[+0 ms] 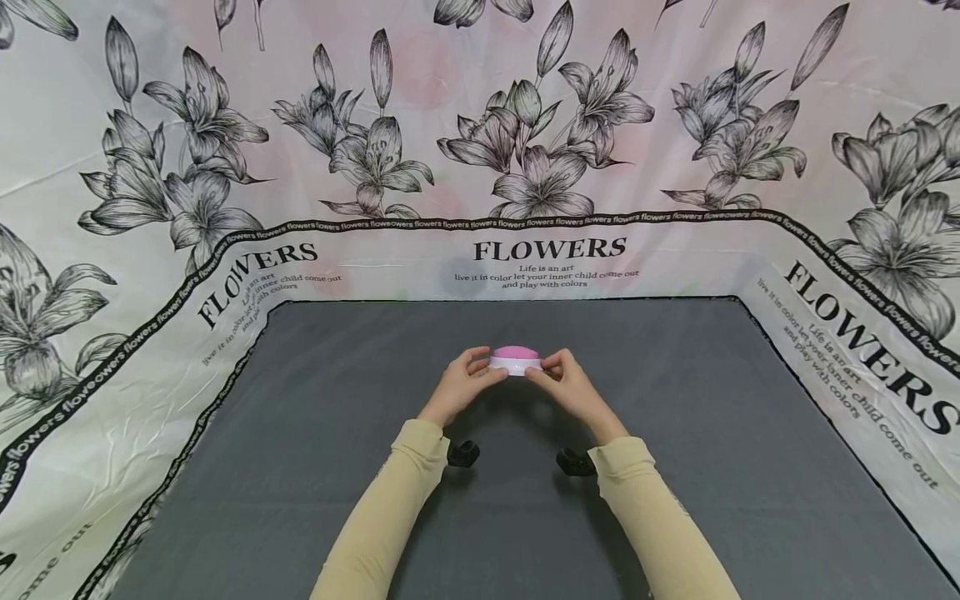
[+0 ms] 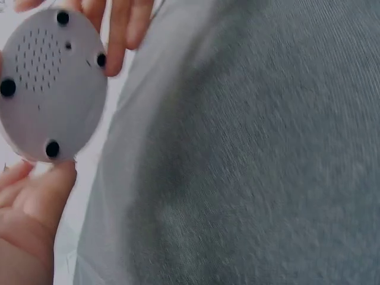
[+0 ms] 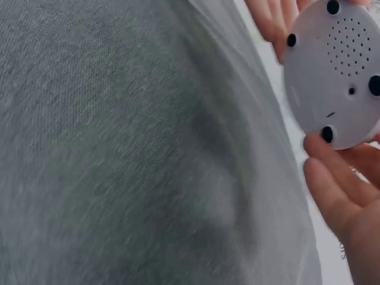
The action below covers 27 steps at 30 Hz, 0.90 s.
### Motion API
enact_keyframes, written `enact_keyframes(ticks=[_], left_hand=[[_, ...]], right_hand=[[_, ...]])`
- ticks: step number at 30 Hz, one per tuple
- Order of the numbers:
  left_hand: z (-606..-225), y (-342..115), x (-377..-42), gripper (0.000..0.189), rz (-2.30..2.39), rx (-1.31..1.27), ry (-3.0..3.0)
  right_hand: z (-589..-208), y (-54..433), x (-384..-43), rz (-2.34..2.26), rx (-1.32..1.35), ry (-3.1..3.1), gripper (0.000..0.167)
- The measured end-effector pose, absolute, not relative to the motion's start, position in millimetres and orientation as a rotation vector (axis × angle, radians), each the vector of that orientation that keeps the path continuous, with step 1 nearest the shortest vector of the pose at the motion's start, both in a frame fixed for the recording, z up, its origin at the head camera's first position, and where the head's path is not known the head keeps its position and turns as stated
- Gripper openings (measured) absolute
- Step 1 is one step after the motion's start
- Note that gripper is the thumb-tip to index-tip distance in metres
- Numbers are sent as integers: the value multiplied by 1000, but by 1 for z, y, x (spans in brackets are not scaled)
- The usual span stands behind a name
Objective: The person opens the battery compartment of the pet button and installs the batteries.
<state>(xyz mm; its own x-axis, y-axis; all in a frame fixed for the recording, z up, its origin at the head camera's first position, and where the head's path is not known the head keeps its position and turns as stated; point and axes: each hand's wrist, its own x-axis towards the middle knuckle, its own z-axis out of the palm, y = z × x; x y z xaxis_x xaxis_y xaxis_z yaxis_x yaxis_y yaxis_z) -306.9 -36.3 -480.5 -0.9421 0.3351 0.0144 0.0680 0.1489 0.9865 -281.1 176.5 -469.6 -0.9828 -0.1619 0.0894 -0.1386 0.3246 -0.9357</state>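
Observation:
A round push button with a pink domed top and a white base is held up above the grey cloth. My left hand pinches its left side, and my right hand pinches the right side. The pink top faces up in the head view. From below, both wrist views show the button's flat white underside with a patch of small holes and several black round feet. The pink top is hidden there.
Beneath the hands lies a dark grey cloth surface. A white and pink sheet printed with flowers and lettering surrounds it at the back and sides. Black wrist-worn pieces stick out inward by the sleeves.

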Motion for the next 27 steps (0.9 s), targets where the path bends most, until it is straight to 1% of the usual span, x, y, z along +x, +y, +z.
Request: enact_keyframes(ticks=[2,4,6,8,10,12,16,23,27], left_hand=[[-483,-37,-307,70,1868,484,2224],[-486,-37,-307,65,1842,564,2247],[-490,-37,-307,63,1800,618,2304],[-493,-36,-306,63,1748,653,2379],[-497,-36,-304,67,1652,669,2484],[-499,-35,-303,74,1547,659,2584],[-505,-33,-301,86,1403,616,2695],[-509,-33,-302,70,1335,657,2750],[-507,-34,-302,67,1308,622,2750]], right_hand=[[-470,178,-280,-1839,-322,2491,51],[-471,178,-279,-1865,-343,2457,60],[-474,179,-279,-1832,-353,2491,68],[-477,180,-279,-1751,-372,2567,72],[-480,179,-278,-1636,-393,2658,74],[-483,177,-278,-1536,-403,2722,74],[-488,173,-277,-1460,-401,2763,73],[-495,170,-275,-1418,-342,2786,69],[-500,169,-277,-1380,-325,2808,69]])
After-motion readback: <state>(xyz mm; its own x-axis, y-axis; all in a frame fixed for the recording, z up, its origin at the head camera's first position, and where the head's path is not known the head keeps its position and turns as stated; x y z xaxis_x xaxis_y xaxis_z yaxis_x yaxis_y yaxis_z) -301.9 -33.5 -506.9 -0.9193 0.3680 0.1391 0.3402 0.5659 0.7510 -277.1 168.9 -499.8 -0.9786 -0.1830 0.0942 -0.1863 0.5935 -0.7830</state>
